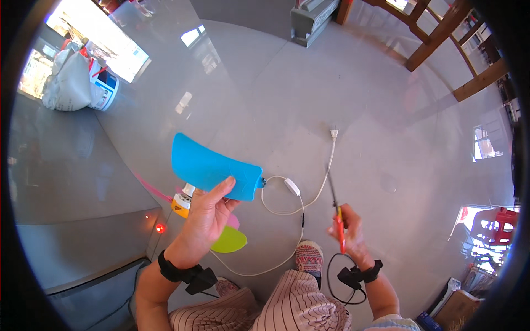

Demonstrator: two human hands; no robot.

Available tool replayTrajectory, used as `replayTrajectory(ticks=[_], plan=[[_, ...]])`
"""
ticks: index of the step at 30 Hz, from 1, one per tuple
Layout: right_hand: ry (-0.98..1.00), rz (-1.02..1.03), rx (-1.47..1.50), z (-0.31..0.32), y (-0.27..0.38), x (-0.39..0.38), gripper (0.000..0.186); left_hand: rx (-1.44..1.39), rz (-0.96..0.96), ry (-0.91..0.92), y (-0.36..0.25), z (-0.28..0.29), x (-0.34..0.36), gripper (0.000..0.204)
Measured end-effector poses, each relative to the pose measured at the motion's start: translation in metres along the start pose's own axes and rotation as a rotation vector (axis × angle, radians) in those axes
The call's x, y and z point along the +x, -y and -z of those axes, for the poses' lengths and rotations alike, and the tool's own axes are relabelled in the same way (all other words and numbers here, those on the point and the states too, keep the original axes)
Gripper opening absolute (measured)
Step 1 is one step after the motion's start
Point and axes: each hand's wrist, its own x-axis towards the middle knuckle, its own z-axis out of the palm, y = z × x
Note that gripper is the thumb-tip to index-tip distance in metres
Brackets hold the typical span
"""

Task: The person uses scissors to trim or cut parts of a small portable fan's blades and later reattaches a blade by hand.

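Note:
My left hand (212, 212) holds a curved blue plastic blade (207, 160) with a dark fitting at its narrow end. My right hand (350, 229) grips a screwdriver (339, 231) with a red and yellow handle and a long thin shaft pointing forward. Below and left of the blade, a yellow and white device (180, 205) with a pink strip lies partly hidden behind my left hand, with green (231, 240) and pink (233, 220) blade-like pieces nearby. A white cord with an inline switch (292, 186) loops across the grey floor to a plug (334, 134).
A bucket with white bags (72, 83) stands at the back left. A grey block (306, 25) and wooden furniture frames (436, 49) are at the back. A red plastic stool (499, 226) is at the right, boxes (452, 303) at lower right. My feet (309, 256) are near the cord.

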Motion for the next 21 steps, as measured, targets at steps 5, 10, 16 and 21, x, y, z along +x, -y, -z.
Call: replayTrajectory(ticks=[5, 10, 16, 21], plan=[[0.099, 0.240, -0.175, -0.028, 0.047, 0.016, 0.076, -0.132, -0.019, 0.025, 0.005, 0.000, -0.004, 0.031], [0.051, 0.416, -0.259, -0.049, 0.067, 0.024, 0.086, -0.201, -0.009, 0.037, 0.004, 0.000, -0.011, 0.021], [0.030, 0.376, -0.291, -0.052, 0.091, 0.029, 0.075, -0.206, 0.009, 0.062, 0.006, -0.007, -0.016, 0.022], [-0.055, 0.453, -0.321, -0.052, 0.095, 0.031, 0.074, -0.248, 0.014, 0.018, 0.012, -0.013, -0.016, 0.021]])
